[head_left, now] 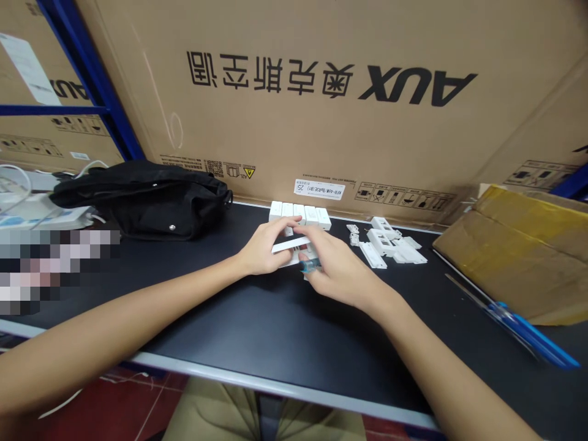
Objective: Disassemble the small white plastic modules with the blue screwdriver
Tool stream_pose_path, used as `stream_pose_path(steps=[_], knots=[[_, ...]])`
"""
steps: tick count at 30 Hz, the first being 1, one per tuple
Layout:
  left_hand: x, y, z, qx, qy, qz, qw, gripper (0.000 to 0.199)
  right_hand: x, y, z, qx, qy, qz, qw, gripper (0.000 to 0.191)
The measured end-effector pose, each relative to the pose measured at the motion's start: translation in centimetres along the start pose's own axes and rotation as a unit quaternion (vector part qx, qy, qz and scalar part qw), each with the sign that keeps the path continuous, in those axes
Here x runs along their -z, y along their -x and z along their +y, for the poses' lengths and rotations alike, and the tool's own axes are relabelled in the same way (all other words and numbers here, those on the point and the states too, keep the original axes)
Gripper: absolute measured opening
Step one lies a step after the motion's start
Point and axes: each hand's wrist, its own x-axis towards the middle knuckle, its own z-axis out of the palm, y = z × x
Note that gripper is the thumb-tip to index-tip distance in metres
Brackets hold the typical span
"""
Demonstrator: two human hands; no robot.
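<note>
L hand (264, 248) pinching white plastic part (287, 245) from above, R hand (335, 266) gripping small blue item (311, 264) (too small to name) right against it, both over bench (275, 331). Row of white parts (298, 214) standing just beyond hands, more white parts (388, 245) lying to R, blue-handled scissors (519, 324) resting far R, black bag (147, 202) sitting far L.

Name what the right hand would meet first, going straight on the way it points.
The right hand points up and to the left. The first thing in that line looks like the flat white plastic bar, which its fingertips seem to touch already, though depth is hard to judge from this view.
</note>
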Motion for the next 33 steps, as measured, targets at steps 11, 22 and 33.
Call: stream_pose_path(steps=[11, 22, 33], knots=[[0.3, -0.1, 0.7, -0.021, -0.012, -0.033, 0.999, 0.042, -0.2, -0.1, 1.1, 0.017, 0.086, 0.006, 0.996, 0.044], [0.0, -0.2, -3.2, 0.038, -0.010, 0.000, 0.999, 0.033, 4.6, 1.1, 6.8, -0.149, 0.234, 0.095, 0.956, 0.029], [0.0, 0.1, -4.3, 0.075, -0.109, -0.116, 0.984, 0.038, 4.1, 1.4, 7.8, -0.174, 0.238, -0.034, 0.955, 0.018]])
